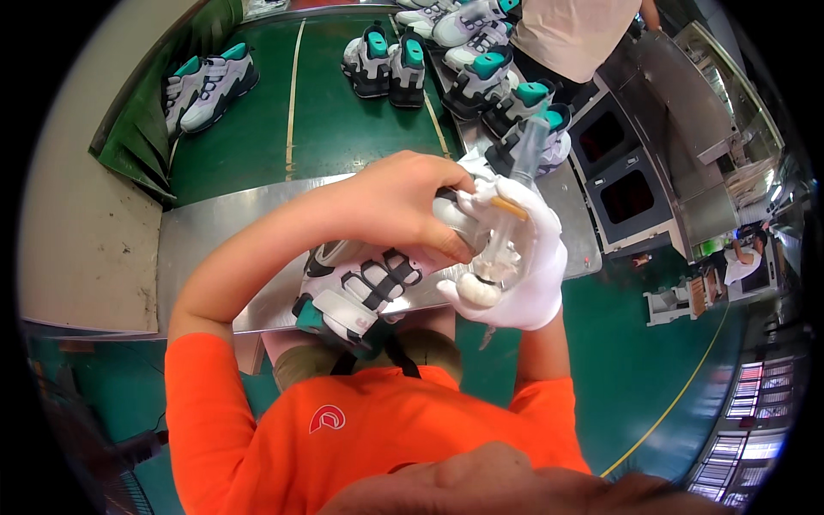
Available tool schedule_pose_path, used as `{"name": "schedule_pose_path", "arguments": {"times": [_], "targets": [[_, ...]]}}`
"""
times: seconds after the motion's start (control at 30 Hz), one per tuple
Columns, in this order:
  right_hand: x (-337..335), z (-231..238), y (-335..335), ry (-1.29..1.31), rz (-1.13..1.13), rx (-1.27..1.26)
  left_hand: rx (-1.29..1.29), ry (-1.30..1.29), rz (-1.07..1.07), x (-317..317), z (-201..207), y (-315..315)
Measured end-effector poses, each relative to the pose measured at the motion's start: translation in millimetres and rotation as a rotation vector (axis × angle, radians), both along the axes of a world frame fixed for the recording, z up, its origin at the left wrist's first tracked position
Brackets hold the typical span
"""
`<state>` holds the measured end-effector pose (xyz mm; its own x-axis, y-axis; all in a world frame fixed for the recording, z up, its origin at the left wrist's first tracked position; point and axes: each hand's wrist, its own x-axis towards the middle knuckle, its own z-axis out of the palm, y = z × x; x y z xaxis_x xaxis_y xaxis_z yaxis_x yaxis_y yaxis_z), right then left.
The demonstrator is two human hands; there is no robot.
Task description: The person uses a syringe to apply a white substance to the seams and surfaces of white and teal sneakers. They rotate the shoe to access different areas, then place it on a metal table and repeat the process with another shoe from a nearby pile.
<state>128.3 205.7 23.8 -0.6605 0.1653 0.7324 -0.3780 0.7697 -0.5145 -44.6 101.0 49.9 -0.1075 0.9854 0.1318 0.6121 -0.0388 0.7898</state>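
Observation:
Near the middle, my bare left hand [403, 202] grips the toe end of a white and grey sports shoe [378, 279], thumb on one side and fingers on the other. Black-edged straps cross the shoe's upper, and its teal-lined heel points toward my body. A white glove covers my right hand [532, 266], which is curled around a clear plastic syringe-like tube [530, 150] with a tan band across it. The tube's lower end is among the glove's fingers, close to the shoe's toe. I cannot tell whether it touches the shoe.
A metal ledge [215, 249] runs along a green conveyor belt [249, 146]. On the belt stand a pair of shoes [210, 86] at left and another pair [386, 69] farther back. Several more shoes [481, 81] crowd the right side, near a person in a pale top [575, 34].

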Motion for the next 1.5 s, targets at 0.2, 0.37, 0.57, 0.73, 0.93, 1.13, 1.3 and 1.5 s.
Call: {"name": "schedule_pose_path", "arguments": {"times": [0.2,0.37,0.57,0.73,0.93,1.13,1.3,1.5], "targets": [[8.6,-20.4,20.9,0.191,0.061,-0.143,0.106,-0.061,0.097,-41.7,-6.6,4.8],[27.9,-60.6,33.7,0.001,-0.164,-0.58,0.421,-0.312,0.58,-137.9,-24.9,-25.1],[27.4,-140.6,33.7,-0.161,-0.368,-0.64,0.86,-0.509,1.372,-330.9,-135.0,-86.4],[21.0,-146.9,32.4,-0.287,-0.445,-0.522,-0.02,-0.527,1.573,-365.9,-166.2,-92.4],[24.3,-141.7,35.8,-0.303,-0.41,-0.652,0.004,0.776,1.036,-356.5,-89.9,42.7],[27.6,-157.1,40.8,-0.237,-0.34,-0.64,-0.344,0.322,1.042,-353.8,-96.5,260.9],[20.2,-137.2,36.3,-0.361,-0.411,-0.659,-0.205,0.1,1.197,-343.5,-97.6,223.2],[19.6,-145.2,47.2,-0.414,-0.467,-0.626,0.196,0.546,0.706,-227.2,-61.7,76.1]]}}
